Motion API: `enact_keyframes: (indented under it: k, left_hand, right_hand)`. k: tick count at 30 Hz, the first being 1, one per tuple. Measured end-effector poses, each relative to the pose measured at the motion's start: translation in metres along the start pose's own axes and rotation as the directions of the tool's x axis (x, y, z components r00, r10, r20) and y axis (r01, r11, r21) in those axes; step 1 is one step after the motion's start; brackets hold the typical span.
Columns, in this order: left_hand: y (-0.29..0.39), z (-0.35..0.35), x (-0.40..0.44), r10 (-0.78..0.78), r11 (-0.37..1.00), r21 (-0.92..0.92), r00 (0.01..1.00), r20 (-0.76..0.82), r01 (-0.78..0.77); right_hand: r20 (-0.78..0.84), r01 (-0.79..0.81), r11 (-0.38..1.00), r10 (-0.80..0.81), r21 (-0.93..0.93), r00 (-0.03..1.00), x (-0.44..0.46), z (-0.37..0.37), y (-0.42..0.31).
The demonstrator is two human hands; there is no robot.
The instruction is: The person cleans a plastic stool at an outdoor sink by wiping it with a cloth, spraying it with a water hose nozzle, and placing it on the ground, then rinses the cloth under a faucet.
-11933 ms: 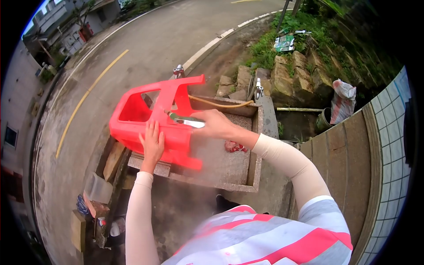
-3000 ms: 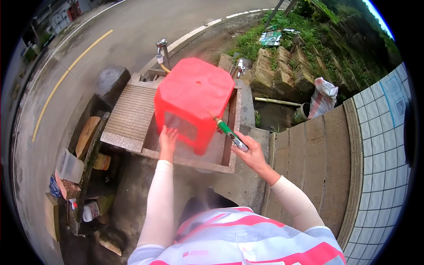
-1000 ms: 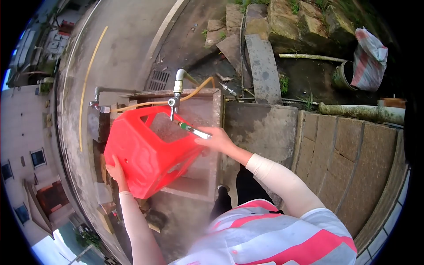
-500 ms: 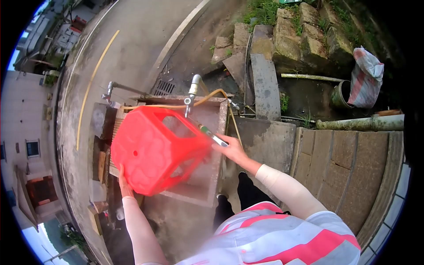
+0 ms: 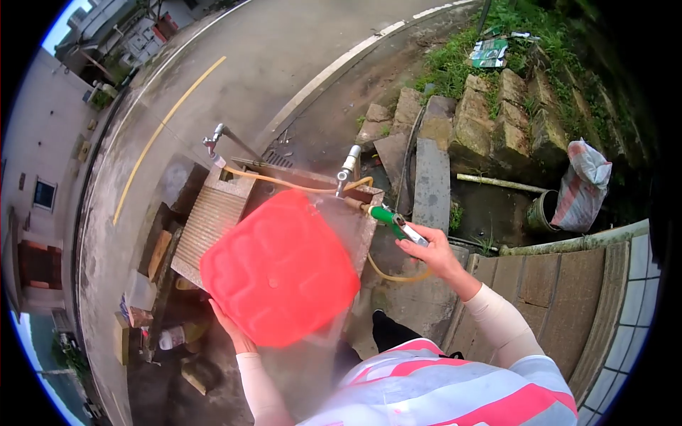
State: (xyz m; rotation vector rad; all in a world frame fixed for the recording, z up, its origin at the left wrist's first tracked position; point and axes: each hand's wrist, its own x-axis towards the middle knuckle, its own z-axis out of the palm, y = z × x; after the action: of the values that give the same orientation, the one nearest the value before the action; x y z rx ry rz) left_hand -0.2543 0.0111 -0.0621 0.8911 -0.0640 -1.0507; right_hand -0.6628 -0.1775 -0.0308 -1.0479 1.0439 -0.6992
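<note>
- My right hand (image 5: 435,250) is wrapped around the green-and-silver spray gun (image 5: 389,219), its nozzle end beside the upright tap (image 5: 347,170)
- My left hand (image 5: 234,330) touches the near-left edge of the red stool (image 5: 280,270); part of it is hidden, so I cannot tell how far it closes
- I see the stool tilted over the stone basin (image 5: 364,250), its seat toward my camera
- The orange hose (image 5: 284,183) runs from the left tap (image 5: 214,140) behind the stool
- A ribbed slab (image 5: 209,226) lies left of the stool
- Farther right, a striped bag (image 5: 582,186) leans beside a bucket (image 5: 543,211)
</note>
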Motion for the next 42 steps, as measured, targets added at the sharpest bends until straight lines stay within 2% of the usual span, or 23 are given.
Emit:
enact_keyframes:
  k: [1,4,5,8,9,10,12,14,15,16,18,20,21,22,23,27,29,32,35,36,38,41,42]
  left_hand:
    - [0.0,-0.007,-0.008,0.009,1.0,-0.025,1.0,-0.011,-0.009]
    - [-0.006,-0.016,-0.028,0.14,0.978,0.165,0.989,-0.048,-0.13]
    - [-0.006,-0.026,-0.029,0.086,0.995,0.063,0.994,-0.065,-0.082]
    - [-0.004,-0.027,-0.03,0.012,1.0,-0.018,0.999,-0.048,-0.012]
    - [-0.005,-0.02,-0.031,0.067,0.998,0.026,0.992,-0.11,-0.064]
    - [-0.004,-0.017,-0.031,0.075,0.996,0.061,0.99,-0.123,-0.068]
    - [0.002,-0.013,-0.032,0.09,0.989,0.132,0.982,-0.163,-0.069]
    - [0.007,-0.006,-0.034,0.152,0.968,0.231,0.966,-0.21,-0.102]
    - [0.007,-0.01,-0.033,0.173,0.951,0.288,0.962,-0.211,-0.108]
    - [0.008,-0.01,-0.032,0.19,0.933,0.344,0.959,-0.212,-0.108]
    - [0.012,-0.006,-0.034,0.183,0.934,0.344,0.957,-0.223,-0.098]
    - [0.013,-0.008,-0.033,0.167,0.942,0.325,0.959,-0.229,-0.087]
    - [0.013,-0.013,-0.031,0.179,0.932,0.352,0.958,-0.224,-0.092]
    - [0.011,-0.019,-0.029,0.189,0.92,0.379,0.958,-0.217,-0.096]
    - [0.01,-0.023,-0.027,0.197,0.909,0.406,0.958,-0.209,-0.099]
    - [0.009,-0.028,-0.026,0.196,0.922,0.375,0.954,-0.227,-0.1]
    - [0.011,-0.015,-0.026,0.191,0.931,0.354,0.946,-0.26,-0.09]
    - [0.017,0.002,-0.027,0.124,0.969,0.244,0.948,-0.294,-0.051]
    - [0.013,-0.011,-0.026,0.143,0.946,0.318,0.959,-0.245,-0.06]
    - [0.013,-0.014,-0.026,0.123,0.963,0.263,0.963,-0.24,-0.057]
    - [0.011,-0.018,-0.024,0.08,0.987,0.156,0.97,-0.228,-0.045]
    - [0.007,-0.025,-0.021,0.093,0.982,0.181,0.977,-0.193,-0.058]
    - [0.008,-0.02,-0.02,0.087,0.985,0.162,0.979,-0.187,-0.056]
  right_hand:
    - [0.005,-0.003,0.999,0.003,-0.044,1.0,0.0,-0.001,-0.018]
    - [0.09,0.029,0.981,-0.012,-0.191,0.996,0.005,0.007,-0.069]
    - [0.119,0.037,0.974,-0.01,-0.225,0.993,0.008,0.018,-0.086]
    - [0.299,0.178,0.891,-0.05,-0.418,0.953,0.025,0.056,-0.115]
    - [0.346,0.168,0.883,-0.007,-0.438,0.938,0.032,0.07,-0.122]
    - [0.384,0.21,0.828,0.007,-0.521,0.923,0.038,0.087,-0.134]
    - [0.498,0.422,0.704,-0.111,-0.571,0.86,0.058,0.119,-0.145]
    - [0.523,0.371,0.687,0.014,-0.624,0.852,0.079,0.156,-0.167]
    - [0.524,0.385,0.61,0.06,-0.693,0.849,0.091,0.175,-0.177]
    - [0.595,0.502,0.56,-0.019,-0.659,0.803,0.105,0.192,-0.179]
    - [0.569,0.423,0.529,0.142,-0.735,0.81,0.124,0.233,-0.187]
    - [0.569,0.428,0.466,0.216,-0.774,0.793,0.137,0.275,-0.185]
    - [0.666,0.542,0.459,0.163,-0.704,0.728,0.155,0.289,-0.166]
    - [0.647,0.522,0.427,0.233,-0.739,0.726,0.149,0.312,-0.171]
    - [0.677,0.553,0.442,0.194,-0.706,0.709,0.158,0.327,-0.153]
    - [0.665,0.56,0.367,0.308,-0.743,0.68,0.156,0.375,-0.133]
    - [0.609,0.549,0.264,0.32,-0.793,0.726,0.158,0.377,-0.129]
    - [0.548,0.452,0.356,0.242,-0.818,0.801,0.192,0.347,-0.129]
    - [0.337,0.28,0.322,0.133,-0.904,0.932,0.216,0.303,-0.141]
    - [0.333,0.269,0.357,0.13,-0.895,0.934,0.217,0.283,-0.146]
    - [0.286,0.216,0.312,0.201,-0.925,0.937,0.219,0.251,-0.148]
    - [0.219,0.118,0.353,0.261,-0.928,0.94,0.199,0.217,-0.153]
    - [0.282,0.171,0.439,0.2,-0.882,0.939,0.187,0.206,-0.152]
